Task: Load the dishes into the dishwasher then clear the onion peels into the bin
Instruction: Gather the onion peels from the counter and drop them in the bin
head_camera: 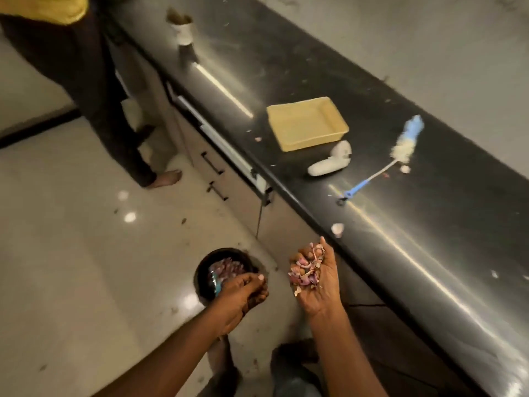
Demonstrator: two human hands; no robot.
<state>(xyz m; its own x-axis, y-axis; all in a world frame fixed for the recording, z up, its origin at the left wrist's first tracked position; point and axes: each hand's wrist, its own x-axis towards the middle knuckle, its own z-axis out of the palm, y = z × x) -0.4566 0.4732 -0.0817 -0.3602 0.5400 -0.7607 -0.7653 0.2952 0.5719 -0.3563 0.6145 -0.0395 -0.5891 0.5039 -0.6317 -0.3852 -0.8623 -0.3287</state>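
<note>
head view: onion peels (pixel 305 270) against right fingers (pixel 322 253)

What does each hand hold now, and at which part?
The right hand cups a heap of onion peels in its palm. The left hand hangs over the bin; whether it holds anything cannot be told.

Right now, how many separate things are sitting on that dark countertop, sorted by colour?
Yellow: 1, the tray
White: 2, the cup and the white gadget
Blue and white: 1, the bottle brush
Total: 4, not counting scattered onion peels.
</note>
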